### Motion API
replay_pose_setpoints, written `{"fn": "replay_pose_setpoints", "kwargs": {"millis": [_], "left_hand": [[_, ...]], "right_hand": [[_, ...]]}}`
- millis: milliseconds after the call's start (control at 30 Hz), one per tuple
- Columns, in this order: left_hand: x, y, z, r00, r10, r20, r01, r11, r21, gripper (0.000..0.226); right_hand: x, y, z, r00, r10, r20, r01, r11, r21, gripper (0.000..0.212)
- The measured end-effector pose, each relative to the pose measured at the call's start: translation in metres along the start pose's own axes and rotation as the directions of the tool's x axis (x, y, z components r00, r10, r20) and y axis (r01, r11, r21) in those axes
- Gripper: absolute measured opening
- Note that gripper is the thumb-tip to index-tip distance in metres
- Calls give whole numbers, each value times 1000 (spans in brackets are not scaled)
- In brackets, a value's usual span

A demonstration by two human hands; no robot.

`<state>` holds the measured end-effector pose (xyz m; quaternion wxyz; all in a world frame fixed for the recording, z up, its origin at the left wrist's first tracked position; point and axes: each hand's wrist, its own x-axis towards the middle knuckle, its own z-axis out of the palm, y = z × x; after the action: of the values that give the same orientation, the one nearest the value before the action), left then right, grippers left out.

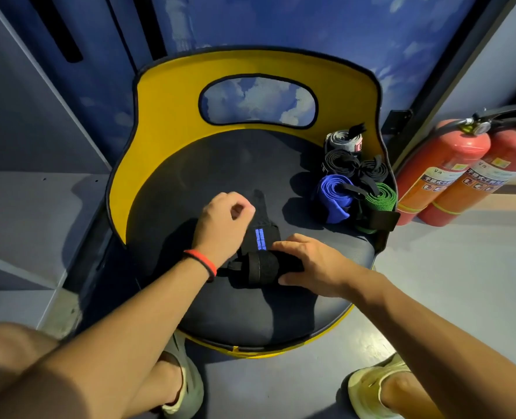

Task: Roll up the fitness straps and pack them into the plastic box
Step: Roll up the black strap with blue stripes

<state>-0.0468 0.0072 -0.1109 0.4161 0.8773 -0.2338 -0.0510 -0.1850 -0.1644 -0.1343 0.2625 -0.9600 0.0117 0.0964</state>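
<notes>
Our right hand (305,261) gripped the half-rolled black blue-striped fabric strap (259,266), our left hand (225,219) curled over its tail, hold unclear; we feared slack would unroll it.

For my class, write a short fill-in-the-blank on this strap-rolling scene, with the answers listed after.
The black strap under the right hand carries a ___ stripe.
The band on the left wrist is ___.
The chair has a ___ backrest.
To its right stand ___ fire extinguishers.
Missing words: blue; red; yellow; two.
</notes>
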Motion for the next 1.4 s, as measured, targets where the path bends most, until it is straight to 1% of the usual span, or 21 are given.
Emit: {"fn": "replay_pose_setpoints", "kwargs": {"millis": [33,67,100,133,200,300,400,467,533,600,700,767,867,933,967,1033,1067,1133,1200,1333,1400], "left_hand": [[-12,2,-1,996,9,88,-15,997,74,15],[-24,2,-2,987,-25,161,3,990,139,20],[-35,2,-3,977,-85,195,48,981,189,23],[-45,0,-4,972,-139,190,98,973,209,23],[-59,-3,-6,962,-217,164,189,967,171,19],[-73,-5,-5,945,-296,137,300,954,-9,15],[-90,-4,-2,958,-268,101,277,957,-83,27],[-96,-4,-1,965,-247,93,255,962,-96,28],[-95,-5,-2,970,-216,107,222,974,-43,25],[-90,-8,-4,973,-189,131,189,982,16,26],[-85,-13,-3,970,-190,153,189,982,15,28],[-81,-15,1,968,-212,133,213,977,5,29],[-77,-15,9,967,-238,86,235,971,48,28],[-74,-15,11,966,-250,64,246,967,64,27],[-73,-14,12,966,-252,57,249,967,55,26],[-71,-14,10,966,-254,48,253,967,13,23],[-71,-13,8,966,-252,50,252,968,7,22],[-71,-11,3,972,-224,71,221,974,45,24],[-73,-10,-3,970,-213,116,204,975,84,28],[-77,-7,-12,923,-275,268,268,961,62,30],[-79,-8,-14,895,-288,340,299,954,21,29]], "right_hand": [[2,0,0,1000,10,29,-10,1000,10,71],[3,-1,0,998,18,55,-19,1000,13,71],[4,-1,0,997,27,77,-29,999,16,70],[4,-1,0,995,38,96,-40,999,20,70],[2,-2,-1,992,51,112,-55,998,37,68],[-6,-7,2,998,23,63,-29,994,102,64],[-14,-12,13,1000,-15,5,14,988,154,65],[-18,-12,18,999,-21,-43,29,980,198,63],[-19,-11,17,999,-12,-52,23,977,213,59],[-16,-11,14,1000,-5,-12,7,978,208,59],[-10,-11,11,999,10,50,-19,983,185,61],[-9,-12,14,998,34,47,-41,986,163,62],[-14,-16,24,993,18,-120,-11,998,60,62],[-21,-19,30,965,-55,-256,57,998,-1,56],[-24,-20,32,949,-117,-294,106,993,-53,54],[-25,-19,35,933,-226,-280,180,967,-180,61],[-24,-19,37,935,-229,-272,179,964,-195,63],[-23,-21,40,936,-172,-307,136,981,-135,61],[-22,-19,41,932,-110,-346,107,994,-26,55],[-27,-14,31,952,-2,-306,55,985,165,50],[-30,-11,26,963,69,-259,-7,972,234,51]]}}
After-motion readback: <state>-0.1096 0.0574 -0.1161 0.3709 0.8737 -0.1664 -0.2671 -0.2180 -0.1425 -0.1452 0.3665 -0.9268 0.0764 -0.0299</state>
